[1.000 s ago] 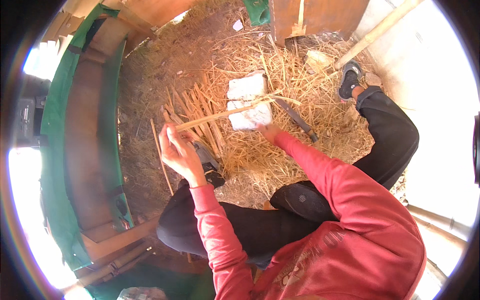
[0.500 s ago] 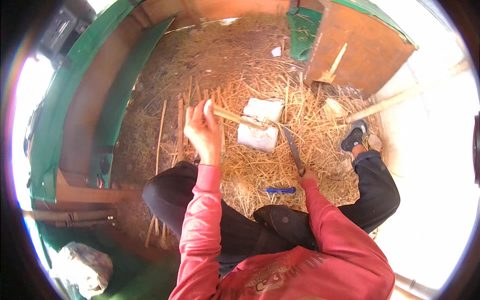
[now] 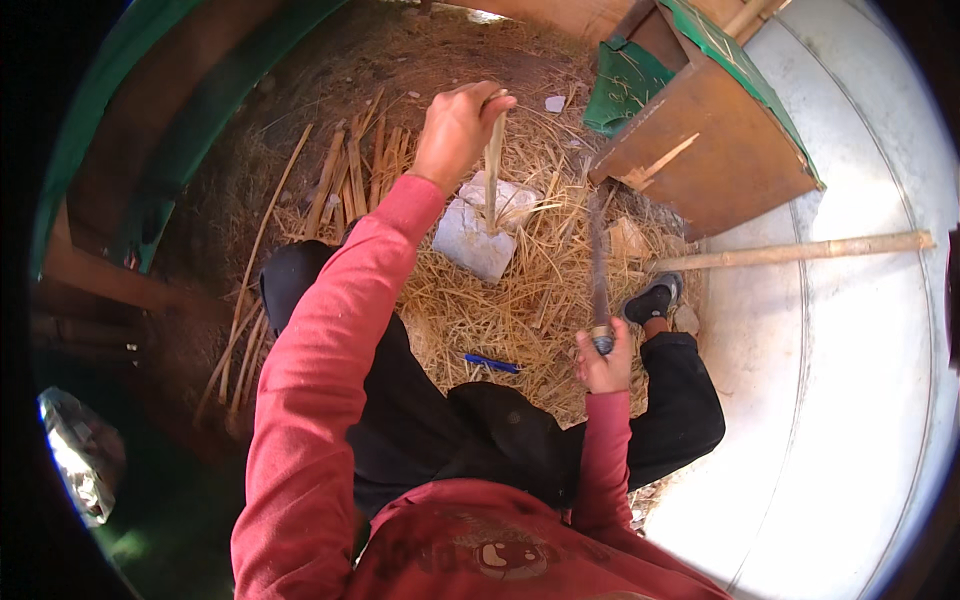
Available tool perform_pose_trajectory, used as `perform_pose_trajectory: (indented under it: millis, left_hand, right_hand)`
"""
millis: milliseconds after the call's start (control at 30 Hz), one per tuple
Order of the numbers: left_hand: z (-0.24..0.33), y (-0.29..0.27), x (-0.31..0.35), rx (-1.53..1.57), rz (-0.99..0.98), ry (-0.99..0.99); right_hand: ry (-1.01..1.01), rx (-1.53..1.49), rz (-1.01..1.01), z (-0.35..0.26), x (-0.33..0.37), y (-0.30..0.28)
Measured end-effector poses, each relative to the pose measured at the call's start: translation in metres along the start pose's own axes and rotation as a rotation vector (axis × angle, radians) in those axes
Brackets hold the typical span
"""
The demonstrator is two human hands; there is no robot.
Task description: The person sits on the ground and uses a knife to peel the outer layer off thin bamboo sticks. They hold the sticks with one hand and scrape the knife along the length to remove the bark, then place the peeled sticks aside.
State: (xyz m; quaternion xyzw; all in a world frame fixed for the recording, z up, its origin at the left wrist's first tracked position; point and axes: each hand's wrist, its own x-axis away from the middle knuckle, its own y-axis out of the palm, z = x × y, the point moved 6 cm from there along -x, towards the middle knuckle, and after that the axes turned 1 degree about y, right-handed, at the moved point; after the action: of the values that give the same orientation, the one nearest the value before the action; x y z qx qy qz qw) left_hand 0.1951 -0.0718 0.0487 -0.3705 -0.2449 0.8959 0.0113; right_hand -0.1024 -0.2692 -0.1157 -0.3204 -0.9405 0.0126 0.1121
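Note:
My left hand (image 3: 458, 130) is closed around the top of a split bamboo piece (image 3: 492, 175). The piece stands nearly upright, its lower end at a pale stone block (image 3: 470, 243). A second pale block (image 3: 518, 205) lies right behind that one. On the right, my right hand (image 3: 606, 365) grips the handle of a long knife (image 3: 599, 275). Its blade points away from me, apart from the bamboo, and looks slightly blurred. Between my legs a slim blue tool (image 3: 492, 362) rests on the straw-like shavings (image 3: 450, 325).
Several split bamboo strips (image 3: 330, 187) lie at the left. A brown wooden board box (image 3: 720, 150) with green edging stands at the back right. Below it, a bamboo pole (image 3: 800, 254) reaches the pale wall (image 3: 750, 400). A clear plastic bag (image 3: 80, 450) sits far left.
My left hand has moved away from me and rightward, turning the bamboo from slanted to upright. My right hand has raised the knife, whose blade now points straight away. The view has shifted.

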Motion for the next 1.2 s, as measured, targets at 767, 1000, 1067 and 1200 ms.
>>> perform_pose_trajectory:
  millis: [767,1000,1067,1200]
  left_hand:
    - [-0.008,-0.013,0.011,-0.089,-0.031,0.016]
    - [-0.002,-0.007,0.003,-0.087,-0.045,-0.035]
    - [0.006,-0.004,-0.001,-0.106,-0.002,0.053]
    - [-0.021,-0.021,0.013,-0.141,-0.005,0.007]
  right_hand:
    - [-0.118,-0.140,-0.220,-0.014,-0.072,0.105]
    - [0.014,1.135,-0.340,0.227,-0.110,0.095]
    - [-0.292,0.753,-0.136,0.258,-0.112,0.053]
    - [0.730,0.046,-0.373,0.171,-0.082,0.083]
